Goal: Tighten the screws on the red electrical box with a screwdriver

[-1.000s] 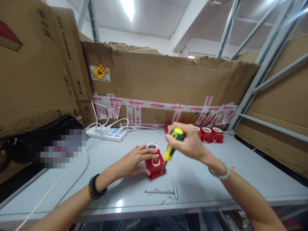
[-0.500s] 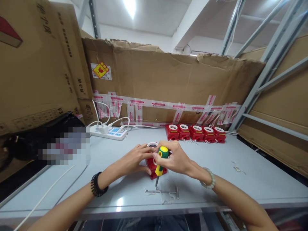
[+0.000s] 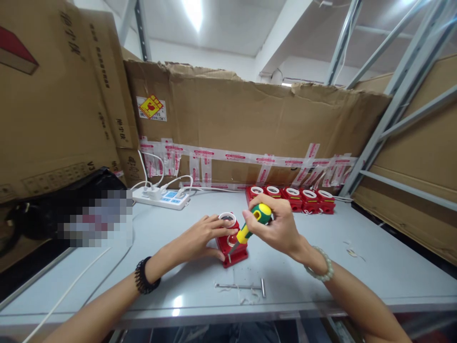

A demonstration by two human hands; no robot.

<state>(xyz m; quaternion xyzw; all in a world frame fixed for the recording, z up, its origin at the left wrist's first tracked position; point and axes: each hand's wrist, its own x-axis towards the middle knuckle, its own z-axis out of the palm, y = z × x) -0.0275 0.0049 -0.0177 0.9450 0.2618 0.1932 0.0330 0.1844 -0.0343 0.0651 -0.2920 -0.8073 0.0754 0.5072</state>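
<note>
A red device (image 3: pixel 241 255) shaped like a box, with a white ring (image 3: pixel 227 216) on its far end, stands on the table before me. My left hand (image 3: pixel 207 233) grips it from the left, fingers across its top and thumb at its near left corner. In my right hand (image 3: pixel 278 224) is a screwdriver (image 3: pixel 243 235) with a yellow and green handle, held tilted. Its shaft slants down to the left, and the tip is at the device's near left corner. Whether the tip sits in a screw cannot be made out. Nearer me lies a metal T-handle tool (image 3: pixel 263 287).
Several similar red devices (image 3: pixel 310 202) stand in a row at the back right. A white power strip (image 3: pixel 160 199) with plugs lies at the back left, near a black bag (image 3: pixel 96 186). Cardboard (image 3: pixel 264 119) walls the table's back. White scraps (image 3: pixel 250 299) lie by the T-handle tool.
My right hand has moved up and right, tilting the screwdriver. Its tip has gone from the table in front of the device to the device's near corner. The left hand stays put.
</note>
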